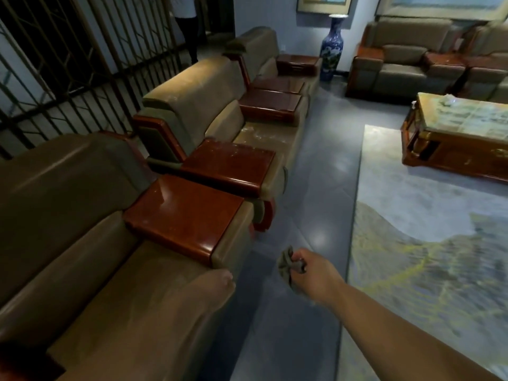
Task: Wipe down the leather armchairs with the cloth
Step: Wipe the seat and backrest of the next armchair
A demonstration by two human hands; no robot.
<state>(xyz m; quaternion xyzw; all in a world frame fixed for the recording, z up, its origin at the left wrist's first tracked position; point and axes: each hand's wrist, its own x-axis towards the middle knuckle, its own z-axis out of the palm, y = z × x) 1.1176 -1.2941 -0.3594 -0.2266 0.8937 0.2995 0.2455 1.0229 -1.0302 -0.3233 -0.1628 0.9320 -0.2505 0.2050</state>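
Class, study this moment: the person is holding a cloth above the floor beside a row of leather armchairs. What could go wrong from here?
1. The right hand grips the cloth bunched up, so it may wipe only narrow strips unless spread out.
2. The second armchair's seat shows pale smears; a quick pass could leave them or spread them.
3. The glossy wooden armrest adjoins the leather, so the cloth might streak it.
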